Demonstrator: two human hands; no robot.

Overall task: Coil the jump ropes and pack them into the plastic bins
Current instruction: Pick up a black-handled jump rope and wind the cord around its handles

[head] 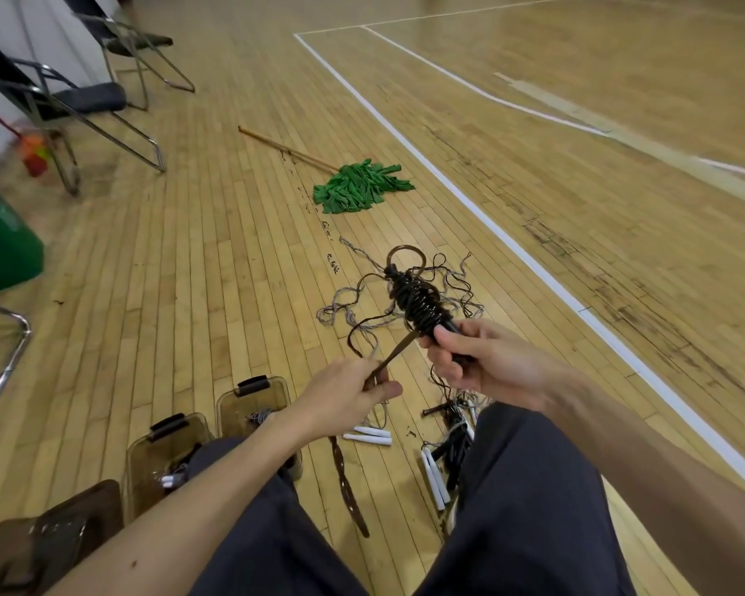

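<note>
Brown rope (416,301) in right hand (474,359); left hand (345,395) pinches.

The person wears dark grey trousers (530,509) of plain, matte cloth. The cloth lies fairly smooth over the right leg and gathers in soft folds on the left leg (250,535), with a few long creases running toward the knees. Both forearms are bare as far as the frame shows. The left forearm (216,488) carries one small dark spot toward its elbow end; the right forearm (663,462) is unmarked. The left grip (345,397) and right grip (487,363) are bare too.
</note>
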